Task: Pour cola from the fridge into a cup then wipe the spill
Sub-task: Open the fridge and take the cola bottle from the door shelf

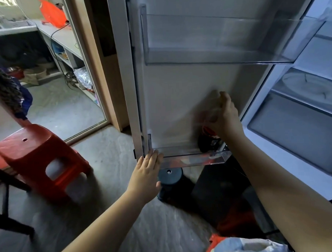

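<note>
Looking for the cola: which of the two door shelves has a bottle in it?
The lower door shelf; the dark cola bottle stands at its right end, under the right hand. The upper door shelf looks empty.

The right hand point(224, 117) is blurry and hides most of the cola bottle point(207, 141). Its grip cannot be told. The fridge door point(179, 99) runs off the top.

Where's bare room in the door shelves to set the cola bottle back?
Upper door shelf looks bare throughout. Lower door shelf is bare between left hand and cola bottle; its right end is crowded by the bottle and right hand.
</note>
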Action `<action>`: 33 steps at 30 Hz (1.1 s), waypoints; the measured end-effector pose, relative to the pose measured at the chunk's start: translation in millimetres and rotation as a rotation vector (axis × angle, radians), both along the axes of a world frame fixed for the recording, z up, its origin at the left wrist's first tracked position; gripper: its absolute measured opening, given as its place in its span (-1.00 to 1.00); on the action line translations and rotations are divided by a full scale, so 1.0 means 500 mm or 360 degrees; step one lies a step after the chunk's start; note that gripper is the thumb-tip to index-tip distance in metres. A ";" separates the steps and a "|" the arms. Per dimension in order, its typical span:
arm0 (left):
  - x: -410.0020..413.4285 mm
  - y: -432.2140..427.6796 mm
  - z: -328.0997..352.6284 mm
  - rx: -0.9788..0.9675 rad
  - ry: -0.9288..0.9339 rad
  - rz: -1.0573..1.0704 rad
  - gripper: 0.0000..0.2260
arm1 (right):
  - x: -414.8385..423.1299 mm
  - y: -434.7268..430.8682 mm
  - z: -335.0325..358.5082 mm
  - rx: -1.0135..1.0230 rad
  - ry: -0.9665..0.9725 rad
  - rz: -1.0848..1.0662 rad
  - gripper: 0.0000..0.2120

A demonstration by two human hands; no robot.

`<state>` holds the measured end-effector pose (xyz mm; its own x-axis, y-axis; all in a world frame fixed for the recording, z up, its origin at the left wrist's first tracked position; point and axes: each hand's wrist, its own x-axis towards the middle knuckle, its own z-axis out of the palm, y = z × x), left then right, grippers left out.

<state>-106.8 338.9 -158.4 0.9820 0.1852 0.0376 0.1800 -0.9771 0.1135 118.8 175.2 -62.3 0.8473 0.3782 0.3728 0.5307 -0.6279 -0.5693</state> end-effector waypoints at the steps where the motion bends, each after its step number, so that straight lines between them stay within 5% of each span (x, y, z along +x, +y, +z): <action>1: -0.001 0.000 -0.001 -0.0002 -0.0010 -0.0003 -0.25 | 0.000 0.000 -0.002 -0.0001 -0.0005 0.0015 -0.05; 14: -0.002 0.004 -0.011 0.0020 -0.0065 0.0008 -0.26 | -0.027 -0.053 0.032 -0.0149 -0.0344 0.0260 -0.27; 18: -0.001 0.006 -0.011 0.0104 -0.0002 0.0010 -0.17 | -0.074 -0.066 0.089 0.0036 -0.0372 0.0421 -0.05; 33: -0.006 0.001 -0.012 -0.0010 -0.0015 0.0019 -0.23 | -0.158 -0.046 0.150 -0.0073 -0.0207 0.0794 -0.04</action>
